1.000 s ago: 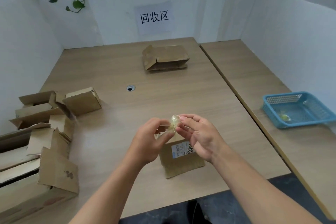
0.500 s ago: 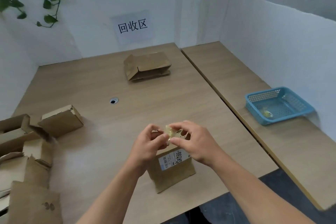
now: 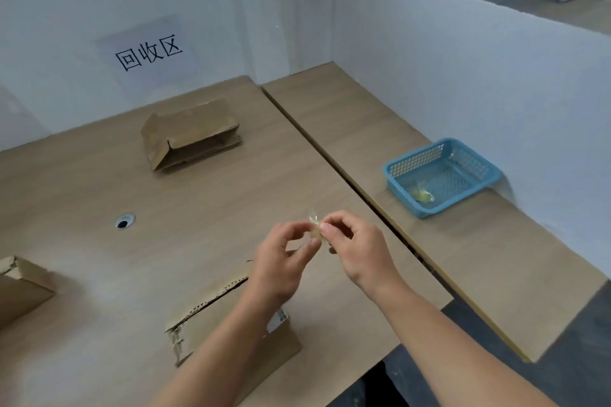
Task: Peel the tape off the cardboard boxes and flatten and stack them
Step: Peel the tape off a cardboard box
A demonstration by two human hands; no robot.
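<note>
My left hand point(image 3: 281, 261) and my right hand point(image 3: 355, 246) meet above the table, and both pinch a small crumpled wad of clear tape point(image 3: 314, 225) between their fingertips. Below my left forearm lies a small cardboard box point(image 3: 211, 317) with a white label, partly hidden by the arm. A stack of flattened boxes point(image 3: 190, 135) rests at the back of the table under a paper sign point(image 3: 148, 51). One more box point(image 3: 20, 287) shows at the left edge.
A blue plastic basket point(image 3: 443, 175) with a wad of tape point(image 3: 423, 195) in it sits on the right-hand table. A seam point(image 3: 347, 182) separates the two tables. A cable hole point(image 3: 125, 221) is in the left table. White partition walls surround them.
The view has swung right, so the pile of boxes at the left has mostly left the frame. My hands still hold the tape wad and have shifted right, off the labelled box.
</note>
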